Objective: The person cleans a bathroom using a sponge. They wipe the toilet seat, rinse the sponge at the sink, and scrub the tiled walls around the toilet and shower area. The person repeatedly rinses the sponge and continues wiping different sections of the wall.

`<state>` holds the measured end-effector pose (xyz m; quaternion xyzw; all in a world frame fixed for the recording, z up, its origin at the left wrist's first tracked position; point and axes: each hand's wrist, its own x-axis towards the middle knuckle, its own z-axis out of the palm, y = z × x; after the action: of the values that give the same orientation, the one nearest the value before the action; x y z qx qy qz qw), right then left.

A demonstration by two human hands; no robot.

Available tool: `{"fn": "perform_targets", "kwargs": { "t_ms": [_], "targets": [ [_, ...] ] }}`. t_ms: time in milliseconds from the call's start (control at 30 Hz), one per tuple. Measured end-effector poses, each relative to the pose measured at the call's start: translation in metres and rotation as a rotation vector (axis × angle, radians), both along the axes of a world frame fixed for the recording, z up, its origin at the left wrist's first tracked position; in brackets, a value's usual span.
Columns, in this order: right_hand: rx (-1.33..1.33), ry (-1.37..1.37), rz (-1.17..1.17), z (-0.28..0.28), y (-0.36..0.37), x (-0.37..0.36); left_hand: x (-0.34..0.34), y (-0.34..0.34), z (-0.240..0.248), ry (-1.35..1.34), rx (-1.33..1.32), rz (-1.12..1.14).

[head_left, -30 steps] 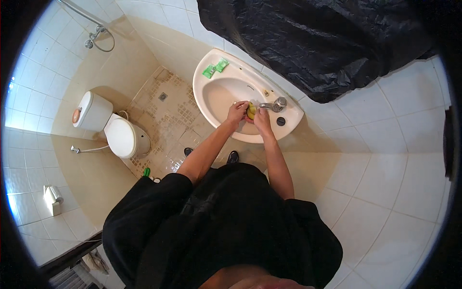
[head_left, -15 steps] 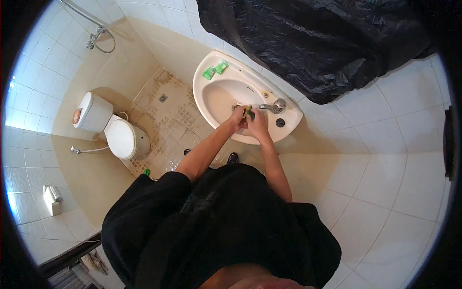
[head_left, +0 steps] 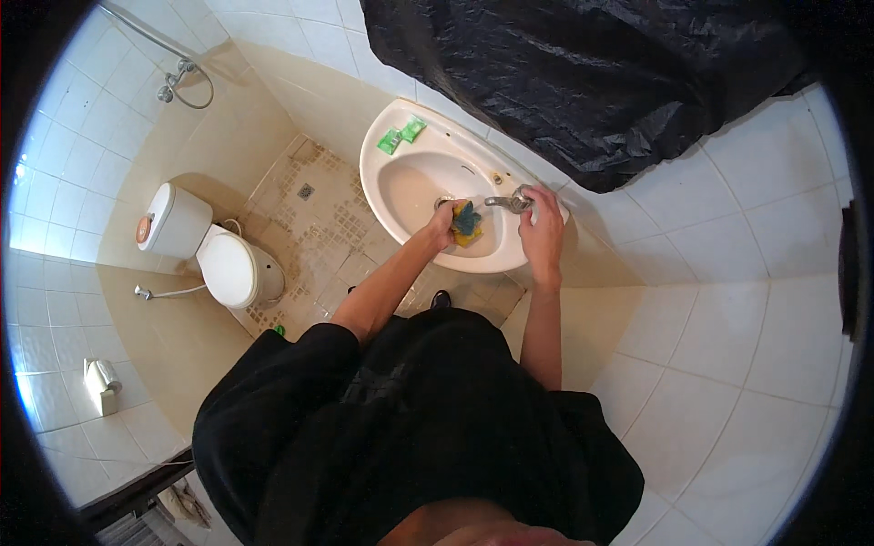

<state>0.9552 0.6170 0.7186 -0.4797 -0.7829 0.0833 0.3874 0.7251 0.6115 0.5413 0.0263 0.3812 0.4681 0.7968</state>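
My left hand [head_left: 442, 227] is inside the white washbasin [head_left: 382, 193], closed on a yellow sponge [head_left: 467, 227] with a dark green side. The sponge lies just below the spout of the chrome faucet [head_left: 506, 202]. At the basin's right end, my right hand [head_left: 543, 231] has its fingers around the faucet's knob, which they partly hide. Whether water runs from the spout is too small to make out. On the basin's far-left ledge sit two green-and-white packets [head_left: 401, 135].
A black plastic sheet [head_left: 564, 82] hangs over the wall behind the basin. To the left stands a white toilet [head_left: 228, 268] on the tiled floor [head_left: 319, 232]. A shower hose [head_left: 196, 86] hangs at the far left, and a paper holder [head_left: 102, 382] is on the left wall.
My right hand has left the sponge and moved right onto the faucet knob. The left hand keeps the sponge, which now shows more fully.
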Motion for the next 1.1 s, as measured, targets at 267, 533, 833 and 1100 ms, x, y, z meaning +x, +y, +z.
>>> {"fn": "perform_targets", "kwargs": {
  "t_ms": [267,533,833,1100],
  "targets": [
    [-0.286,0.164,0.033,0.003,0.008,-0.002,0.005,-0.010,0.037,0.122,-0.020,0.053],
    [-0.380,-0.031,-0.002,0.000,0.019,0.003,0.004,-0.008,0.025,0.148,0.034,0.077],
    [-0.234,-0.022,-0.278,-0.011,0.016,-0.013,0.006,-0.009,0.045,0.024,0.131,0.030],
    [-0.298,0.018,-0.385,-0.014,0.017,-0.021,0.009,-0.014,0.058,-0.045,0.277,-0.002]
  ]
}}
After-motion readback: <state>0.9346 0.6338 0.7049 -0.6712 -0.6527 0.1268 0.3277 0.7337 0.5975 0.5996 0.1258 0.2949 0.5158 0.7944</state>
